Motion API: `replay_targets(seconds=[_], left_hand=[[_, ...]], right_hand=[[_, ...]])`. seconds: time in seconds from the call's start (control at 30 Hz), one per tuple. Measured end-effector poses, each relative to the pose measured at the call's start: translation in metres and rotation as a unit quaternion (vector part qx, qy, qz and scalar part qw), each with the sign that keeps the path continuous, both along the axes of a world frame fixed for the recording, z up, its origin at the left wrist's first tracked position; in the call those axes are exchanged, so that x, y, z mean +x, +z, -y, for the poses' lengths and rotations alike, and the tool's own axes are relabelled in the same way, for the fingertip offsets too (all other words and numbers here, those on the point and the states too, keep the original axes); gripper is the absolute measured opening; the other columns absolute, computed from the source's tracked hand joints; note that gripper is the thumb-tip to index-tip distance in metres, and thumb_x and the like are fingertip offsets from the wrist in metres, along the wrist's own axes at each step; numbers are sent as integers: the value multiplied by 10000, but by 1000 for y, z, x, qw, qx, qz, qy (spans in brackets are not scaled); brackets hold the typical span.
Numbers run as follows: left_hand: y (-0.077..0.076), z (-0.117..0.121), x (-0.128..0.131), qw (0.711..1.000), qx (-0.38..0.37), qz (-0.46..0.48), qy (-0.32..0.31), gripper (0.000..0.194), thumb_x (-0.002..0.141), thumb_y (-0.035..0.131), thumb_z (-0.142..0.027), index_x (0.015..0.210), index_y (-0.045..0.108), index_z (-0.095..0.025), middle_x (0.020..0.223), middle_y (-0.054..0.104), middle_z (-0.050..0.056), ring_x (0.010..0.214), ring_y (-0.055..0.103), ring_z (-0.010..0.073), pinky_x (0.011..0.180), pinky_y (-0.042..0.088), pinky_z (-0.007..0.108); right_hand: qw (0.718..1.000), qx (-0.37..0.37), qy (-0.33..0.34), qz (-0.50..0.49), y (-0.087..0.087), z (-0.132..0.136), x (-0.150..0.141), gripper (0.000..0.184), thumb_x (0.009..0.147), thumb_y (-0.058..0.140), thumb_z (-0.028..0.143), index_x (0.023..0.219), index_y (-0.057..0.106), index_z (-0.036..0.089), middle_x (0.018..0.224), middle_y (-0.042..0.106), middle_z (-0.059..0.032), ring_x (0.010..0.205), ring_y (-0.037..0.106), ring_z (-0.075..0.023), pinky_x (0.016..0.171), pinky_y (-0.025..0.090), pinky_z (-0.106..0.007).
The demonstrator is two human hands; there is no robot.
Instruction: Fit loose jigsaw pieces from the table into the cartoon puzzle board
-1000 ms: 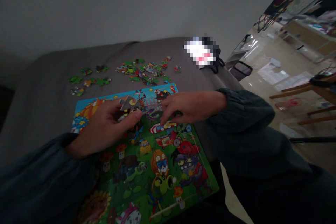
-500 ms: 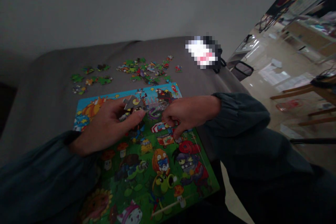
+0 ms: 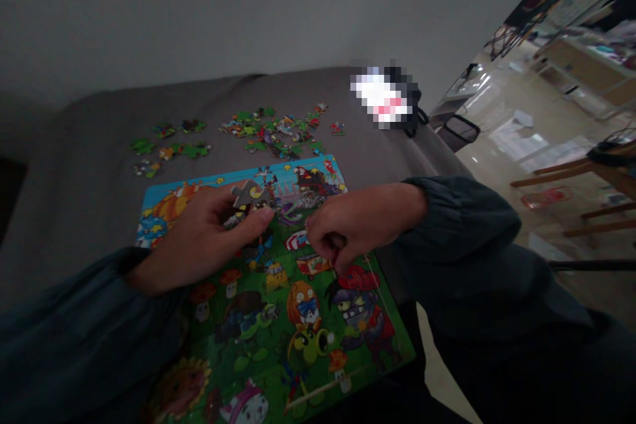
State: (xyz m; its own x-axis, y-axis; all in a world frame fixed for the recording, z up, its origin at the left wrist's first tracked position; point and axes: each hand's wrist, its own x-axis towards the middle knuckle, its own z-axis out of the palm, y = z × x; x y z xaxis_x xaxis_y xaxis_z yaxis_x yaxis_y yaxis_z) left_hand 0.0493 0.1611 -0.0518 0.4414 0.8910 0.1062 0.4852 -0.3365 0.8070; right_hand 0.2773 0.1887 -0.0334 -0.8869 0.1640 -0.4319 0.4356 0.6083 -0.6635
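Observation:
A colourful cartoon jigsaw board point(image 3: 278, 318) lies on the grey surface point(image 3: 89, 165) in front of me. My left hand point(image 3: 199, 242) hovers over the board's upper part and pinches several puzzle pieces point(image 3: 248, 197) between thumb and fingers. My right hand point(image 3: 355, 225) is curled over the board's right middle, its fingertips pressed down on a piece there point(image 3: 322, 258). Whether it grips that piece I cannot make out.
Loose puzzle pieces point(image 3: 271, 126) lie scattered beyond the board, with a smaller group point(image 3: 169, 146) to the left. A blurred-out object point(image 3: 385, 98) sits at the far right corner. To the right the floor holds a black bin point(image 3: 460, 132) and wooden furniture point(image 3: 586, 172).
My right hand has curled from stretched fingers into a closed shape and drawn slightly down and toward me over the board. My left hand keeps its pieces, nearly still.

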Motion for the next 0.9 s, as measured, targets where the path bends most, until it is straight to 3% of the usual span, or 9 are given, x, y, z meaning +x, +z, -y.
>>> replay_targets(seconds=[0.07,0.2,0.43,0.63,0.9], left_hand=[[0,0,0,1000,0,3,0,218,821,583,-351,672,593,-194,572,588,-34,524,528,103,470,407,193],[1,1,0,1000,4,4,-7,226,830,574,-338,662,587,-187,566,592,-29,517,530,100,470,407,191],[-6,-2,-3,999,40,-2,-3,265,839,569,-364,635,596,-197,553,595,-34,503,540,97,454,409,190],[-9,-2,-5,999,52,1,-14,260,858,568,-371,657,607,-212,558,602,-42,492,542,97,447,412,200],[-12,-2,-6,998,61,-33,3,314,853,567,-423,631,606,-206,544,579,-31,480,514,105,419,363,218]], right_hand=[[999,-46,-10,-24,3,-2,4,103,828,735,98,909,672,110,792,635,10,723,584,-97,670,420,-209],[994,-83,-10,-66,7,-5,10,278,865,652,32,1129,686,111,994,705,-52,826,640,-104,731,469,-208],[994,-103,-27,-33,8,-3,10,144,898,630,125,993,725,75,850,733,-45,755,655,-99,710,479,-202],[987,-144,-38,-55,6,-6,12,343,915,623,146,1253,652,101,892,739,-44,771,675,-100,723,495,-202],[990,-108,-52,-77,6,-13,19,227,907,574,86,1105,683,106,925,710,-48,810,647,-107,742,499,-215]])
